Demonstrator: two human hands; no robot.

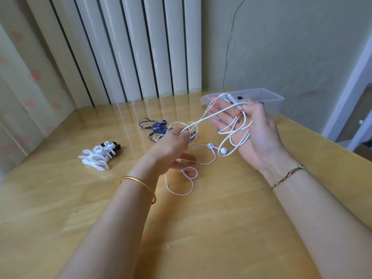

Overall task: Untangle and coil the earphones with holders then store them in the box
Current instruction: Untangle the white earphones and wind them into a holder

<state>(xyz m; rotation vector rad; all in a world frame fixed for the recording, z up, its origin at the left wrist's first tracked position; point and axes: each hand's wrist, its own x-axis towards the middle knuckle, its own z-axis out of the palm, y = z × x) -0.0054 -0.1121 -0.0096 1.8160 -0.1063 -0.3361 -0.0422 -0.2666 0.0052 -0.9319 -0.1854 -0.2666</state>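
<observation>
White earphones (223,151) hang in loops between my hands above the wooden table (60,198). My right hand (253,135) is raised, with the cable wound round its fingers and pinched near the thumb. My left hand (171,150) pinches a loop of the same white cable lower down, and more of it trails onto the table below. A tangled blue earphone set (155,127) lies just beyond my left hand. White and black cable holders (98,157) sit in a pile at the left. The clear plastic box (267,101) stands behind my right hand.
A white ribbed radiator (130,47) and curtain stand behind the table's far edge. The table's right edge (332,146) runs diagonally past the box, and a white door frame (350,87) shows beyond it.
</observation>
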